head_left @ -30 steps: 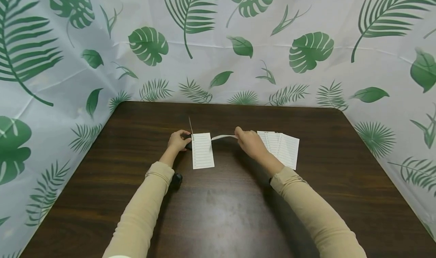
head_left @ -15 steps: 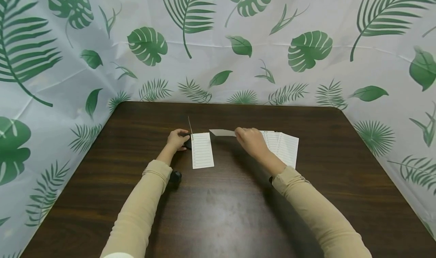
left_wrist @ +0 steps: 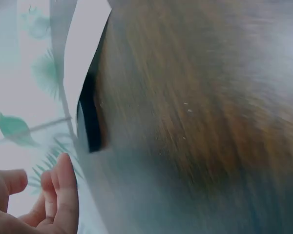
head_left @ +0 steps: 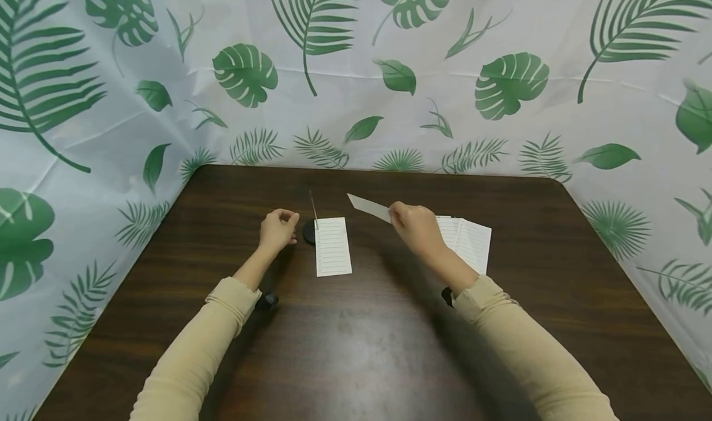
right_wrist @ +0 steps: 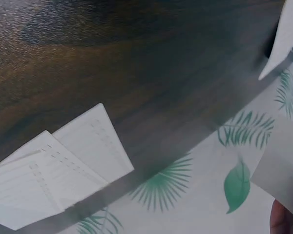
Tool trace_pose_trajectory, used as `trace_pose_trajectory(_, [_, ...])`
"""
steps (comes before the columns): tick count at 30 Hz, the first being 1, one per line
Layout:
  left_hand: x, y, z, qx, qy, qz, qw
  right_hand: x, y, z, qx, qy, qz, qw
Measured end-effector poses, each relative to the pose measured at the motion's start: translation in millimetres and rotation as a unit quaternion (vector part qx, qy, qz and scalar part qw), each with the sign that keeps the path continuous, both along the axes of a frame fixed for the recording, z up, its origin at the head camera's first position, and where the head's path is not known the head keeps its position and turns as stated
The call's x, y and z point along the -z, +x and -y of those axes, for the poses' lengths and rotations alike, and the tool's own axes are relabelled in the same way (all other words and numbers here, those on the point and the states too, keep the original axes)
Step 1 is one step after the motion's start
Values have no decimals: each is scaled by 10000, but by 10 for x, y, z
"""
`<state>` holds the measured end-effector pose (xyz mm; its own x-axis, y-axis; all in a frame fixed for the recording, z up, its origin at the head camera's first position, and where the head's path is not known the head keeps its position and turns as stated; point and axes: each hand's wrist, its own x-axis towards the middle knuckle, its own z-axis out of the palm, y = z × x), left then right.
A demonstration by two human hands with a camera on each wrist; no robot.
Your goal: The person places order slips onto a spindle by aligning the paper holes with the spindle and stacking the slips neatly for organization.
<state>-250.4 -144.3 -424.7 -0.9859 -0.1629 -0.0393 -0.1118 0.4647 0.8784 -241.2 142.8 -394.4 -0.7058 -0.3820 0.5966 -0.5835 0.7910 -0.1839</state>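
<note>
A paper spike with a thin upright rod [head_left: 314,207] and a round black base [head_left: 309,232] stands left of the table's middle. One lined white card [head_left: 334,249] is on it, the rod near the card's top left corner. My left hand [head_left: 276,230] is just left of the base, apart from it; in the left wrist view a gap shows between thumb and fingertips [left_wrist: 64,170]. My right hand [head_left: 417,229] pinches another white card [head_left: 368,207] by one end, raised above the table and tilted. The right wrist view shows only part of that hand.
Several lined cards [head_left: 473,245] lie overlapping on the dark wooden table [head_left: 356,347], partly behind the right hand and forearm. A leaf-printed curtain [head_left: 334,112] hangs along the table's back and sides.
My left hand has let go of the spike's base and drawn back to the left. My right hand has kept its card, turning and raising its free end.
</note>
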Motion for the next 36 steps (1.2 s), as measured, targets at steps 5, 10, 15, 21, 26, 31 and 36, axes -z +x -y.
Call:
trace_pose_trajectory(5, [-144,153,-147,204,356,-375,9985,-80,56,36,44,-105,-87,9999])
trace_pose_trajectory(10, [-319,257,-413,836,1522,15,9848,-136,129,104,-63,-44,-315,9995])
trace_pose_trajectory(15, [-463,318,-650,1403,2215,676,9626,-182,196,179,-237,128,-557,9981])
trace_pose_trajectory(21, [-576,337,-812,1513,2838,1215,9390,-204,240,257,-250,238,-968,9947])
trace_pose_trajectory(26, [-623,312,-895,1156,3284,1428,9265,-159,271,290,-419,406,-1481,9872])
trace_pose_trajectory(31, [-632,296,-956,549,3512,1347,9249,-83,305,339,-622,679,-2049,9744])
trace_pose_trajectory(36, [-609,283,-984,154,3515,1037,9303,-62,322,367,-724,862,-2137,9704])
